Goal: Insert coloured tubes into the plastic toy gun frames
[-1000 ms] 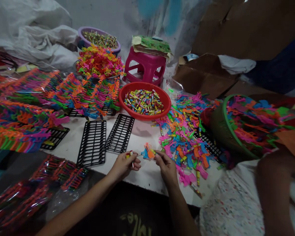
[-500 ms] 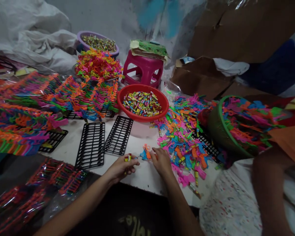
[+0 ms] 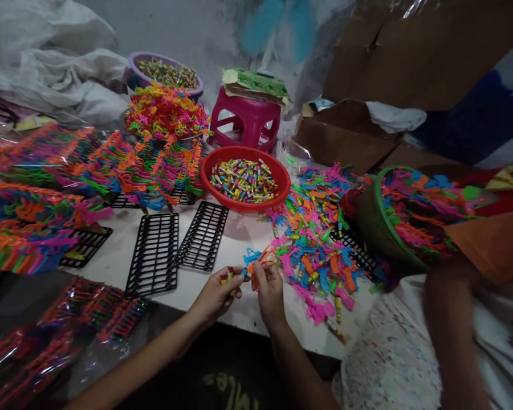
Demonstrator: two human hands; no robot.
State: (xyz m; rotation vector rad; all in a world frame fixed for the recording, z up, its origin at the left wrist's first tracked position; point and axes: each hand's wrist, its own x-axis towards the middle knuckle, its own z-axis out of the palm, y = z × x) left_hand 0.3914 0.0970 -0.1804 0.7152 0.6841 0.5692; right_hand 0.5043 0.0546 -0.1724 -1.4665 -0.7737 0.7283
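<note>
My left hand point(image 3: 216, 296) is closed around small yellow-and-red tubes point(image 3: 224, 279), whose ends stick up between the fingers. Its thumb and forefinger pinch a small blue-tipped piece close to the other hand. In my right hand point(image 3: 271, 293) is an orange toy gun point(image 3: 255, 267), gripped between thumb and fingers, and the two hands nearly meet at it. A blue toy gun point(image 3: 251, 255) lies on the white table point(image 3: 239, 313) just beyond my fingertips. To the right spreads a pile of colourful toy guns point(image 3: 312, 262) with tubes among them.
A red basin point(image 3: 202, 185) of tubes stands behind my hands. Black racks point(image 3: 151, 256) lie to the left, beside rows of toy guns point(image 3: 38, 210). A green basket point(image 3: 370, 222) stands at right, near another person's arm point(image 3: 448, 330). A pink stool point(image 3: 250, 122) is at the back.
My right hand has come down and left, closing on the orange toy gun and lifting it off the table toward my left hand. The blue toy gun stays on the table.
</note>
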